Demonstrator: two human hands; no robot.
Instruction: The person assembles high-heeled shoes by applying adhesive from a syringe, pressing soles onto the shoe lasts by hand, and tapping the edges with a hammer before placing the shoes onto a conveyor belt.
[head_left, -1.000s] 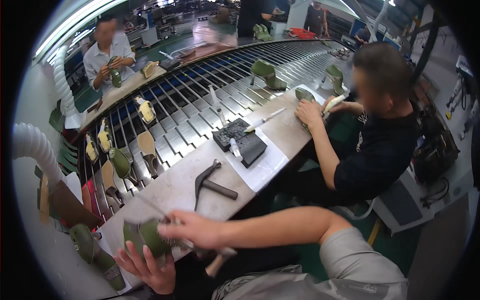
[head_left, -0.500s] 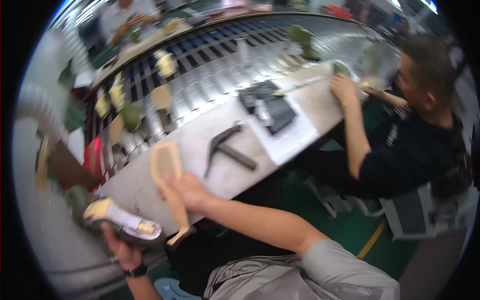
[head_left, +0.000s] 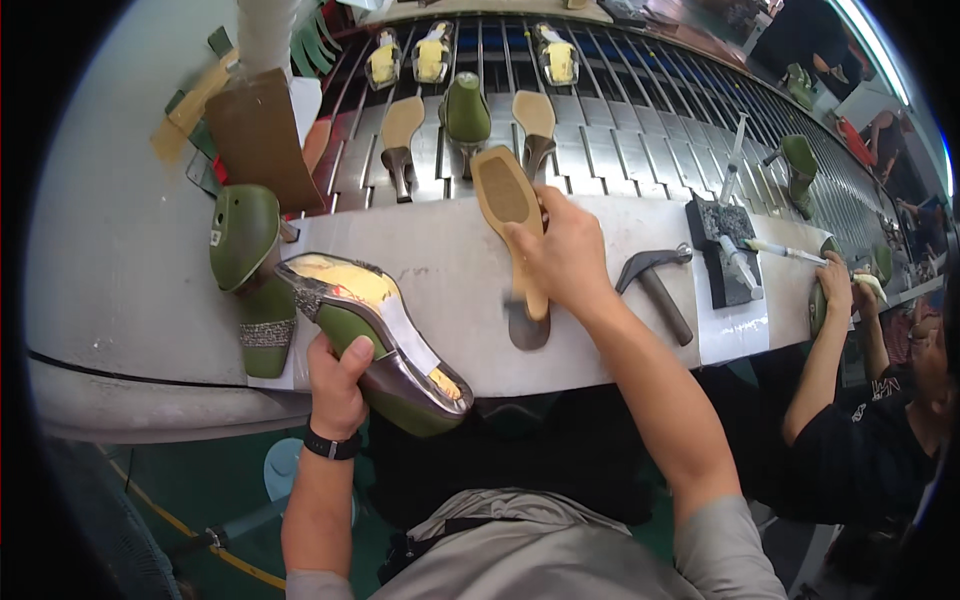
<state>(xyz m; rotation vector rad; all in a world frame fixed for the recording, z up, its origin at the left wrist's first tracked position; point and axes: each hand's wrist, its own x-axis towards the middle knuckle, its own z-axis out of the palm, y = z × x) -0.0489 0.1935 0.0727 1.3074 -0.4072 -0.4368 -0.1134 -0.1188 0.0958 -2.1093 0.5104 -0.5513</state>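
My left hand (head_left: 338,385) is closed around an unfinished shoe on a green last (head_left: 420,395), bottom side up. Cream-yellow and white material shows on its underside, inside a dark, shiny edge. In my right hand (head_left: 565,250) is a tan shoe sole (head_left: 503,185) with a dark heel at its near end, the thumb lying on its flat face. The sole is held over the bench, to the right of the shoe and apart from it. A hammer (head_left: 655,290) lies just right of my right forearm.
Another green last (head_left: 245,235) stands on the pale bench (head_left: 430,235) at left. Beyond is a roller conveyor (head_left: 600,150) with soles, lasts and yellow-bottomed shoes. Syringes rest by a dark block (head_left: 715,255). At right a co-worker's hands (head_left: 838,285) handle a green piece.
My view has turned, bringing the conveyor straight ahead. Both hands keep their hold; the shoe now shows more of its side, and the sole sits nearer the conveyor.
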